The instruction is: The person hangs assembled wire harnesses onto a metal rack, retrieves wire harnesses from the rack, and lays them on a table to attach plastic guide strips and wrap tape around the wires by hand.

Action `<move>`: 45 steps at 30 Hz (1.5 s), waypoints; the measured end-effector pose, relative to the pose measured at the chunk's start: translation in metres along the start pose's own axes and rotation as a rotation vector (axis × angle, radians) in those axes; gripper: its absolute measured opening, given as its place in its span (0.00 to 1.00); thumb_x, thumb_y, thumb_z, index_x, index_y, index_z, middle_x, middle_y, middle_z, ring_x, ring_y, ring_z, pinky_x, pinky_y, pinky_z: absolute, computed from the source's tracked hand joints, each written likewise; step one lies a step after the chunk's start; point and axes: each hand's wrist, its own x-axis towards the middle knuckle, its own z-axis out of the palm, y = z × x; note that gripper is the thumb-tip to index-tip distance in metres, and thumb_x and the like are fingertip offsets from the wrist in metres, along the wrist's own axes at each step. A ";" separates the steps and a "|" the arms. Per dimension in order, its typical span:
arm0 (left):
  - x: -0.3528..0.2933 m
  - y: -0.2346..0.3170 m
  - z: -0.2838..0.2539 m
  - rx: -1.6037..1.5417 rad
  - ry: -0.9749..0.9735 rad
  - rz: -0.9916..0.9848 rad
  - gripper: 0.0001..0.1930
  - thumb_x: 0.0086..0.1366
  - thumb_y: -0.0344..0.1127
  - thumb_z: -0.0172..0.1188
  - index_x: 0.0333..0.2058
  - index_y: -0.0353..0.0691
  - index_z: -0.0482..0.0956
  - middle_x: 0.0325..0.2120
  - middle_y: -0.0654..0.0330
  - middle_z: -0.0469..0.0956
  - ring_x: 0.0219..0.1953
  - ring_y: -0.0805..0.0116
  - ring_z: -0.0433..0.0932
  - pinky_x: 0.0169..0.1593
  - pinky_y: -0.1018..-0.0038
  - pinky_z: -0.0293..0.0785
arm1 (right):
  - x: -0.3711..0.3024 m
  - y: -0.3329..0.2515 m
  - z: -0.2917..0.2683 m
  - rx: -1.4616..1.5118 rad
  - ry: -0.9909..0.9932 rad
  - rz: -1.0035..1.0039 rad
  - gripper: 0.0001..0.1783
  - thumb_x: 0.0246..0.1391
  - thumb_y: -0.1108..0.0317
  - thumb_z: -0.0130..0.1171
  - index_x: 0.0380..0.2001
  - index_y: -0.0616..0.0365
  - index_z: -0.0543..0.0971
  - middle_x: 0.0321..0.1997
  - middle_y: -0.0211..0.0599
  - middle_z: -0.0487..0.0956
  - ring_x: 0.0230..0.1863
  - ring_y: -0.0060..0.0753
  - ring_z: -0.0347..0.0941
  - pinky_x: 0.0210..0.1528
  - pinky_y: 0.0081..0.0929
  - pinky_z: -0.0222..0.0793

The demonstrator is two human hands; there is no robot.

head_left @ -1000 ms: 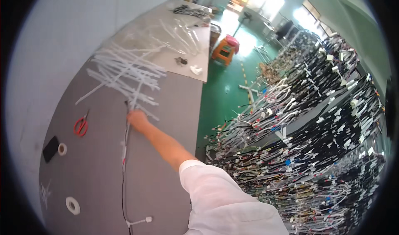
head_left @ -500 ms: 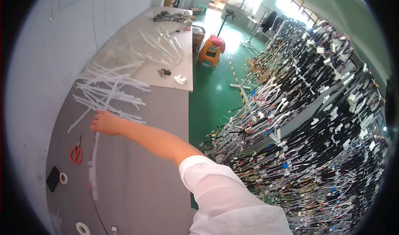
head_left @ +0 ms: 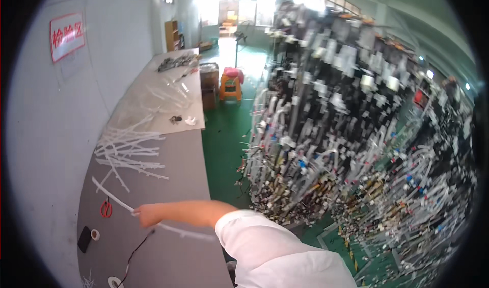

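My right hand (head_left: 147, 215) reaches leftward over the grey table, its fingers closed around a long, thin white strip like a tube with small nubs (head_left: 114, 198). One end of the strip points toward the wall; the other, blurred, trails right beneath my forearm. Beyond the hand, several similar white strips lie crossed in a loose pile (head_left: 133, 150). Red-handled scissors (head_left: 106, 208) rest on the table left of my hand. A dark thin cable (head_left: 136, 252) lies nearer to me, its upper end close under the held strip. My left hand is out of view.
A black phone-like object (head_left: 84, 239), a small white roll (head_left: 95, 234) and a larger roll (head_left: 115, 282) lie along the table's left side. Clear plastic bags (head_left: 163, 97) and keys (head_left: 175, 119) are farther off. Hanging cable bundles (head_left: 331, 120) crowd the right; an orange stool (head_left: 231, 88) stands beyond.
My right hand has left the white pile and come nearer, carrying one strip, which has swung from lengthwise to slanting across the table. The view has tilted up and turned right.
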 end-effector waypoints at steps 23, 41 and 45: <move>-0.152 0.062 -0.052 -0.076 -0.271 0.254 0.15 0.61 0.45 0.50 0.39 0.40 0.75 0.38 0.52 0.74 0.41 0.52 0.72 0.44 0.55 0.66 | -0.101 -0.292 -0.238 1.080 1.583 1.161 0.17 0.39 0.69 0.64 0.34 0.55 0.70 0.25 0.31 0.71 0.29 0.28 0.70 0.33 0.29 0.67; -0.240 -0.096 -0.120 -0.117 -0.147 -0.130 0.17 0.63 0.47 0.48 0.38 0.39 0.75 0.36 0.50 0.76 0.40 0.52 0.74 0.42 0.57 0.68 | -0.065 -0.460 -0.064 2.029 1.239 1.727 0.20 0.48 0.56 0.64 0.22 0.58 0.66 0.14 0.34 0.71 0.11 0.26 0.69 0.13 0.24 0.68; -0.278 -0.153 -0.146 -0.106 -0.084 -0.311 0.17 0.63 0.47 0.47 0.38 0.39 0.75 0.36 0.50 0.76 0.39 0.51 0.74 0.41 0.57 0.68 | -0.032 -0.451 -0.045 2.098 1.139 1.723 0.19 0.48 0.57 0.64 0.20 0.59 0.70 0.13 0.34 0.71 0.12 0.27 0.69 0.14 0.25 0.68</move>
